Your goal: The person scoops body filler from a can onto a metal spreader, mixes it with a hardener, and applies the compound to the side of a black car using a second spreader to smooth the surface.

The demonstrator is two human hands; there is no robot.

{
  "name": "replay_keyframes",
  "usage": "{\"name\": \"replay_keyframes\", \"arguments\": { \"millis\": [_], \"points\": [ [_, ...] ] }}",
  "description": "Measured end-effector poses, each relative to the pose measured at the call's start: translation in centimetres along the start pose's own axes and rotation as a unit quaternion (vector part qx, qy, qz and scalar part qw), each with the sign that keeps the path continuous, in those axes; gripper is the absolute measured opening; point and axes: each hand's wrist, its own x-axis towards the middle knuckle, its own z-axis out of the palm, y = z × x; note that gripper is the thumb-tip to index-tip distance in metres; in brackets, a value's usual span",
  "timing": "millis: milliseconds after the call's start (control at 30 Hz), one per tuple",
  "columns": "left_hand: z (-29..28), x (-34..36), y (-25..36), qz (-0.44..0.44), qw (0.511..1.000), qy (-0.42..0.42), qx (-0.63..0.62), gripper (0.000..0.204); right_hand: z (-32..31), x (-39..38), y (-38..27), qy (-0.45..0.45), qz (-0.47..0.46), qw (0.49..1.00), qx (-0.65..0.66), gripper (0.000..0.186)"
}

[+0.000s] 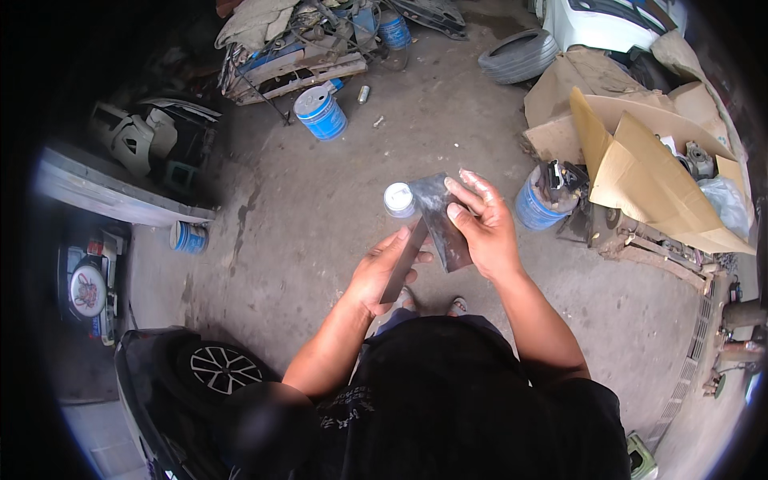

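Two flat dark plates are in my hands in front of my body. My left hand (382, 268) grips a narrow dark plate (402, 266) that slants upward, its fingers wrapped round it. My right hand (484, 228) holds a wider dark plate (440, 224) with whitish smears, thumb on its face and fingers along its upper edge; white residue marks the fingertips. The two plates come close together between my hands; whether they touch I cannot tell. Just beyond them is a small white lidded container (398, 200); what it stands on is unclear. My sandalled feet show below on the concrete.
A black car wheel (224, 368) is at lower left. Blue pails (320, 120) stand ahead, left and right (536, 210). A junk pile (292, 32) lies at the back. Cardboard sheets (620, 172) and a tyre (518, 60) crowd the right. A white ledge (112, 184) runs along the left.
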Motion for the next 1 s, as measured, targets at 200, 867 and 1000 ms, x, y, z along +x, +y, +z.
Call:
{"name": "replay_keyframes", "arguments": {
  "millis": [200,867,1000],
  "points": [
    [-2.1,1.8,-1.1,0.187,0.958,0.193,0.103,0.057,-2.6,-4.8,1.6,-0.059,-0.009,0.997,0.042,0.055],
    [-3.0,-0.2,-1.6,0.254,0.967,-0.017,-0.015,0.052,-0.5,-4.5,3.2,-0.144,-0.033,0.986,-0.075,0.049],
    [-2.6,-1.0,-0.8,0.225,0.971,-0.023,-0.075,0.05,-0.3,-3.6,1.9,-0.118,-0.073,0.984,-0.114,0.049]
  ]
}}
